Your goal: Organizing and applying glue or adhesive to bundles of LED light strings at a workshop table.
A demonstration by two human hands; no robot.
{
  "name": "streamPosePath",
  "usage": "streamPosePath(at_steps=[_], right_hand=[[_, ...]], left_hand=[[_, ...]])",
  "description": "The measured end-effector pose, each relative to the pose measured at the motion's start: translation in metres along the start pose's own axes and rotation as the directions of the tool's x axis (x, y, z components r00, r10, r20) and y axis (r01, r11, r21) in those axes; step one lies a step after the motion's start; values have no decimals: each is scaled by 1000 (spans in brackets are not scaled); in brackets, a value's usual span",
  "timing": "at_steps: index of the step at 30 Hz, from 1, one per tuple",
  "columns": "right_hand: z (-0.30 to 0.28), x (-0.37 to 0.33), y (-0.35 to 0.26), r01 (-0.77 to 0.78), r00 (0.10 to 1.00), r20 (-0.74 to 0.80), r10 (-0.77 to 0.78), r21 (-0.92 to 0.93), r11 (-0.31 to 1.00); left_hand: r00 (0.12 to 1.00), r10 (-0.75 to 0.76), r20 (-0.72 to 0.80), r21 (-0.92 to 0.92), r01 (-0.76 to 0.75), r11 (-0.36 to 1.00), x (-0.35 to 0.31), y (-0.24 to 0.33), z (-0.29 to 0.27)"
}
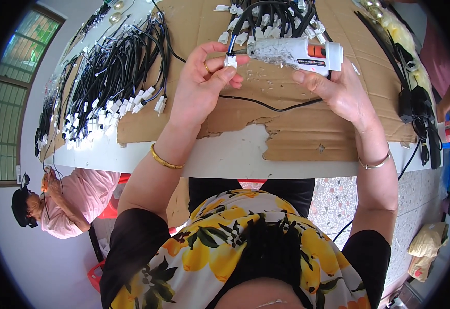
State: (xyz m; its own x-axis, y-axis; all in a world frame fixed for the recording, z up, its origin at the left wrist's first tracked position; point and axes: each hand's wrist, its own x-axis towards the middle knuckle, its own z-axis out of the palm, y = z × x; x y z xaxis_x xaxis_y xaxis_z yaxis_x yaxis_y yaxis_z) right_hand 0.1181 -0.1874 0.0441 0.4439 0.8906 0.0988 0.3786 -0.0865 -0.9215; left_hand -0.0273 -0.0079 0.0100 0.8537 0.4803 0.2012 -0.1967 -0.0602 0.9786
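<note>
Near the top centre of the frame your left hand (200, 87) pinches a small white connector (230, 61) between thumb and fingers (219, 76), closed tight on it, with its black cable (266, 105) looping down across the cardboard (297, 134) that covers the counter (225, 159). The connector looks light, hard and easy to lose from a loose pinch, so gripping its plastic body rather than the wire seems the safer hold; the cable is limp and will trail wherever you move it. Your right hand (338, 90), just right of centre at the top, is wrapped around a white glue gun (299, 53) with an orange patch, fingers curled underneath its barrel and its crusted nozzle end pointing left, nearly touching the connector. The gun looks stiff and bulkier, probably hot at the tip, so the rear body is the place to hold it. More connectors on black leads lie just above your hands, and a big bundle (109, 77) of them fills the upper left. Another person (65, 203) sits at lower left, below the counter edge.
</note>
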Motion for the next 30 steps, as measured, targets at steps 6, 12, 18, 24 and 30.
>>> streamPosePath(at_steps=[6,12,18,24,30], right_hand=[[-1,1,1,-10,1000,-12,10,-8,1000],[-1,1,0,-40,999,-13,40,-23,999],[-1,2,2,-30,999,-15,29,-37,999],[-1,2,1,-47,999,-2,47,-36,998],[-1,1,1,-17,1000,4,17,-5,1000]], left_hand=[[1000,5,-6,18,-4,1000,0,2,0],[1000,3,-24,42,-2,999,0,2,1],[999,16,-29,44,-15,999,0,-1,-1],[999,27,-36,43,-25,999,0,-1,-1],[999,27,-42,49,-25,998,-1,-1,-1]])
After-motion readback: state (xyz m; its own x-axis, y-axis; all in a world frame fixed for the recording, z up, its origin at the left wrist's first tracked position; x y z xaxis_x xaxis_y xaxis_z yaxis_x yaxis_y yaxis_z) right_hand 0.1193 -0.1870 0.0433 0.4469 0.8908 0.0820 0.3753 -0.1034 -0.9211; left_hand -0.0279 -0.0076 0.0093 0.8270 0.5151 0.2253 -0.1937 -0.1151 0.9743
